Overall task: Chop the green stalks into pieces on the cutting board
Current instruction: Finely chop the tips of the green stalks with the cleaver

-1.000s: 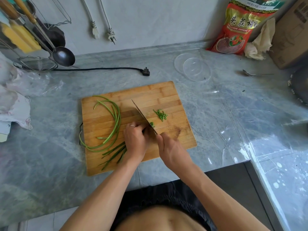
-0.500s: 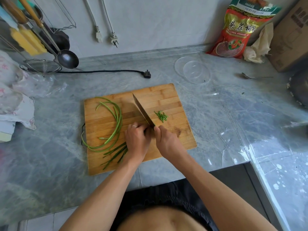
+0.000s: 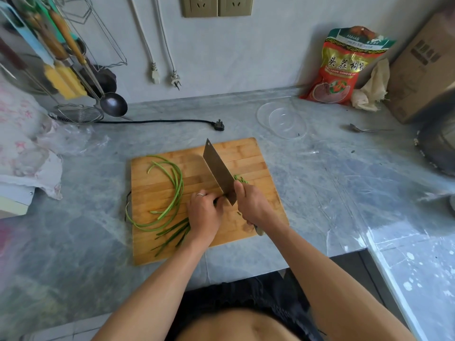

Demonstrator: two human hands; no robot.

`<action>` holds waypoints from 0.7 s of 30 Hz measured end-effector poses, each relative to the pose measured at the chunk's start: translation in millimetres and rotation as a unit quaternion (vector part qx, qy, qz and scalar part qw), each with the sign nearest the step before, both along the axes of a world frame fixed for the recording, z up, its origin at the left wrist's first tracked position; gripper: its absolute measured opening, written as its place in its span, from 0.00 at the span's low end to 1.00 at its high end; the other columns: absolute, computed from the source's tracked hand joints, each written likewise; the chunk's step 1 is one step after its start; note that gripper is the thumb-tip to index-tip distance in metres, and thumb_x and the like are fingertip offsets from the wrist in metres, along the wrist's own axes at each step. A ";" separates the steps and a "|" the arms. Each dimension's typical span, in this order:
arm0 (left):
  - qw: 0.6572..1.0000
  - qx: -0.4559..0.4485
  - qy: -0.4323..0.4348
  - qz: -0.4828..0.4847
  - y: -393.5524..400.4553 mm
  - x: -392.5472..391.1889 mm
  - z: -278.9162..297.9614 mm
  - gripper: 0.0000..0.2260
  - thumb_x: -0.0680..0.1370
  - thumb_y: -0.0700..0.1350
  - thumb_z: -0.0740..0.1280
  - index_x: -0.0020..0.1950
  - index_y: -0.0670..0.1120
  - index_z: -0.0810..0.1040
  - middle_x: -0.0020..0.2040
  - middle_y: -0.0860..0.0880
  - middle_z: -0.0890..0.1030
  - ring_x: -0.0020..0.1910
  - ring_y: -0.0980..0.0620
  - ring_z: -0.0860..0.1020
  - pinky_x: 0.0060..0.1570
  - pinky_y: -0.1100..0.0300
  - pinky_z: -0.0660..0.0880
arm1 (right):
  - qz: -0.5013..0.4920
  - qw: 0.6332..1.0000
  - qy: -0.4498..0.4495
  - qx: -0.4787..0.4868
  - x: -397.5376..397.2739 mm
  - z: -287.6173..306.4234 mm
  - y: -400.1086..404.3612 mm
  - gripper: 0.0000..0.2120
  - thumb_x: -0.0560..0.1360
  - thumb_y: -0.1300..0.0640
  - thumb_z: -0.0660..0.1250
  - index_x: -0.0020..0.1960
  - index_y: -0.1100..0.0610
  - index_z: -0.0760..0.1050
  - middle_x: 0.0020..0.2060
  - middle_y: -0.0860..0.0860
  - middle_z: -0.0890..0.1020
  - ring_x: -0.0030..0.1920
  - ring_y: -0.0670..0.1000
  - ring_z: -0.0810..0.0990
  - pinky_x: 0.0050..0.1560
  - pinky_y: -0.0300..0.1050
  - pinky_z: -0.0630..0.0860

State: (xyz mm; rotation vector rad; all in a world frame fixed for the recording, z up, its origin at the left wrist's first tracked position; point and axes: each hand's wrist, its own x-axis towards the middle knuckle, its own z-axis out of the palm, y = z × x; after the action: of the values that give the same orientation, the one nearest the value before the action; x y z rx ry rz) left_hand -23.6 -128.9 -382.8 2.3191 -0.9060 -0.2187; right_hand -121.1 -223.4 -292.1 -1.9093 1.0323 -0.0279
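Left hand [image 3: 204, 212]: fingers curled down, pinning a bunch of green stalks [image 3: 172, 193] to the cutting board [image 3: 246, 153]; knuckles sit just beside the blade. Right hand [image 3: 253, 207]: wrapped tight round the handle of the cleaver [image 3: 218, 172], blade flat showing, tip pointing toward 11 o'clock. Long stalks curve across the board's 9 o'clock side, some ends overhanging the edge onto the counter [image 3: 320, 193]. Cut pieces [image 3: 240, 178] lie at 1 o'clock of the right hand, partly hidden by the blade. Versus half a second ago: blade is lifted and tilted, previously edge-down; left hand unchanged on the bunch.
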 end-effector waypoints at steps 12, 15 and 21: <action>1.000 0.024 -0.012 0.014 -1.2 0.8 -1.7 0.05 0.76 0.46 0.69 0.46 0.53 0.86 0.41 0.47 0.82 0.42 0.42 0.77 0.43 0.48 0.73 | 0.082 0.992 0.021 -0.094 -14.6 -2.0 11.8 0.19 0.84 0.48 0.48 0.41 0.56 0.67 0.33 0.50 0.73 0.34 0.54 0.73 0.39 0.49 0.68; 1.000 0.014 -0.006 0.020 -1.6 -0.8 -2.5 0.06 0.76 0.47 0.68 0.45 0.54 0.86 0.39 0.48 0.80 0.42 0.43 0.76 0.42 0.48 0.72 | 0.067 0.993 0.021 -0.091 -14.7 -9.1 10.5 0.21 0.83 0.45 0.48 0.40 0.56 0.69 0.32 0.51 0.75 0.33 0.52 0.72 0.38 0.47 0.67; 1.000 0.003 -0.001 0.026 -2.0 -1.6 0.5 0.06 0.76 0.46 0.68 0.47 0.54 0.86 0.40 0.47 0.80 0.43 0.42 0.75 0.43 0.48 0.72 | 0.086 0.988 0.018 -0.128 -13.5 -17.0 16.7 0.18 0.84 0.46 0.47 0.37 0.50 0.63 0.28 0.46 0.70 0.26 0.45 0.67 0.28 0.42 0.60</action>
State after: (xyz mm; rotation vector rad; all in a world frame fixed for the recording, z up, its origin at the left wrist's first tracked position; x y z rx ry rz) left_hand -25.2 -130.9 -382.3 2.3461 -0.8459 -0.1970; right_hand -134.5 -206.7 -309.2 -2.2350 0.9186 -0.0280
